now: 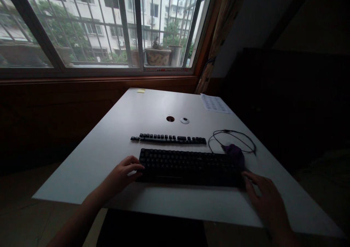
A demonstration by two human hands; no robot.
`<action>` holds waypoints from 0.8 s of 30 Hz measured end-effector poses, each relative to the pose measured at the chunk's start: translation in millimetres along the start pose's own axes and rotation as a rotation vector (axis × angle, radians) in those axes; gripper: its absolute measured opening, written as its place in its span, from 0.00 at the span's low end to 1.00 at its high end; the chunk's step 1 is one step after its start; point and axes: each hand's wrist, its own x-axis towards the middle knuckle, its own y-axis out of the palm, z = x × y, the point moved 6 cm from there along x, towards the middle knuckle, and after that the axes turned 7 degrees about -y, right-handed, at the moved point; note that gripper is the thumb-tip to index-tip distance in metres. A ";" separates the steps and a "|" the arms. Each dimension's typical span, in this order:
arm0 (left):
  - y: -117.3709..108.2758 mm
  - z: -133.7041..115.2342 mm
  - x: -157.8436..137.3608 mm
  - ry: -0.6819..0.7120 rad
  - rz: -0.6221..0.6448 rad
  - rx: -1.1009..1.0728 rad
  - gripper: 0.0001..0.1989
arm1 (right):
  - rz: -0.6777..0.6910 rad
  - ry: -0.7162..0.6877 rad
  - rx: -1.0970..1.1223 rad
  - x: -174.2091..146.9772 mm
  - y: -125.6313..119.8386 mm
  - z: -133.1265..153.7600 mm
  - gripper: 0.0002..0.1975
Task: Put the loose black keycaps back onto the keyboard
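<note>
A black keyboard [188,166] lies flat near the front of the white table. At its left end, my left hand [128,168] holds the edge, with thumb in front and fingers on the side. My right hand [262,188] is at the opposite end, its fingertips closed on the right edge. Behind the keyboard, loose black keycaps [161,136] lie in rows, apart from it. A dark purple cloth [235,154] is bunched against the back right corner. Dim light hides whether the keyboard's top row has all its keys.
A looped black cable [251,145] lies to the right on the white table [109,141]. Farther back are a round cable hole [170,119], its white cover [185,120], a printed sheet [215,103] and a yellow sticky note [141,91]. A barred window stands beyond.
</note>
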 end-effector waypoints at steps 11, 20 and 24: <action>5.2 -6.1 -7.5 0.047 -0.104 0.116 0.13 | 0.031 -0.004 0.025 -5.0 4.3 -2.4 0.13; 1.6 -17.8 -5.1 0.125 -0.069 0.242 0.18 | 0.012 0.003 0.032 -2.9 2.7 -0.4 0.13; 3.0 -17.7 -7.0 0.106 -0.074 0.241 0.18 | 0.010 -0.009 0.032 -2.4 1.6 0.6 0.13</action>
